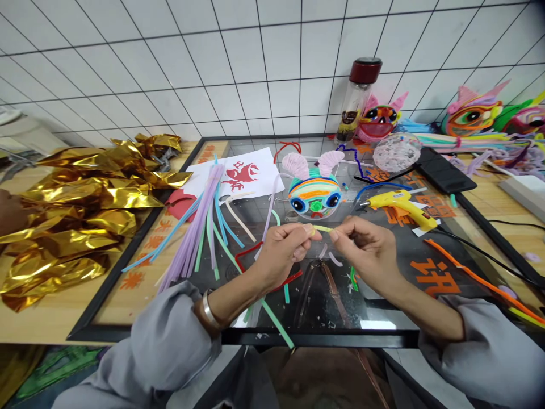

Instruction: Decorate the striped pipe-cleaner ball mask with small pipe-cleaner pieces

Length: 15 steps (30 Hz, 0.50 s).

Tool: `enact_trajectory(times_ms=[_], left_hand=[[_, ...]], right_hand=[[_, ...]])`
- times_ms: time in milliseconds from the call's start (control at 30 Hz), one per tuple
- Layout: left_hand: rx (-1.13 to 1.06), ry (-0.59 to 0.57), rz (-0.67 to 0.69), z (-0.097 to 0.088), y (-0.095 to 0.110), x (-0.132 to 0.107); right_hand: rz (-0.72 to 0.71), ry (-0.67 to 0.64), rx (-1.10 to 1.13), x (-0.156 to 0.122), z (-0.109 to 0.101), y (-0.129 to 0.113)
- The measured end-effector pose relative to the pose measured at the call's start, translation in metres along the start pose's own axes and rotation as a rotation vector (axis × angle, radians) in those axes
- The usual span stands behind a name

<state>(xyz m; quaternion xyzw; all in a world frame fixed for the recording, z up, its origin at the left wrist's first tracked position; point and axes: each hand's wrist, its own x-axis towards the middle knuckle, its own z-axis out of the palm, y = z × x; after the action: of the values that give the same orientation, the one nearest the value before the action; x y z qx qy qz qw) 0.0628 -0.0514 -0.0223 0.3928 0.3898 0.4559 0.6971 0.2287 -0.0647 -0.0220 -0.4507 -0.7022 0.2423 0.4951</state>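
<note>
My left hand (pixel 283 250) and my right hand (pixel 366 247) both pinch a short yellow-green pipe cleaner piece (pixel 322 228) held level between them, just above the glass-topped frame (pixel 140 238). Behind it stands a striped pipe-cleaner animal head (pixel 315 190) with pink ears, blue eyes and a green nose. A bundle of purple, blue and green pipe cleaners (pixel 200 230) lies to the left of my hands. A silver bracelet is on my left wrist.
A yellow glue gun (pixel 402 205) lies to the right with its black cord. Crumpled gold foil (pixel 85 204) covers the left tabletop. A red-capped bottle (pixel 356 99), more colourful animal heads (pixel 472 113), a white sheet with a red paper cutting (pixel 242 173) and an orange pipe cleaner (pixel 468 272) lie around.
</note>
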Motion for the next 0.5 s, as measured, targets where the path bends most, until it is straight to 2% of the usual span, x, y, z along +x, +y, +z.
enact_trajectory(times_ms=[100,300,500], left_hand=[[0.061,0.028,0.037,-0.0036,-0.0021,0.0015],[0.133,-0.003,0.070,-0.0068,-0.0044,0.0013],[0.205,0.012,0.109,-0.0065,-0.0083,0.0014]], right_hand=[[-0.074,-0.078,-0.095,0.0010,-0.0015,0.0078],[-0.340,0.058,-0.335,0.0044,-0.0076,0.0078],[-0.472,0.011,-0.460,0.0004,0.0006,0.0071]])
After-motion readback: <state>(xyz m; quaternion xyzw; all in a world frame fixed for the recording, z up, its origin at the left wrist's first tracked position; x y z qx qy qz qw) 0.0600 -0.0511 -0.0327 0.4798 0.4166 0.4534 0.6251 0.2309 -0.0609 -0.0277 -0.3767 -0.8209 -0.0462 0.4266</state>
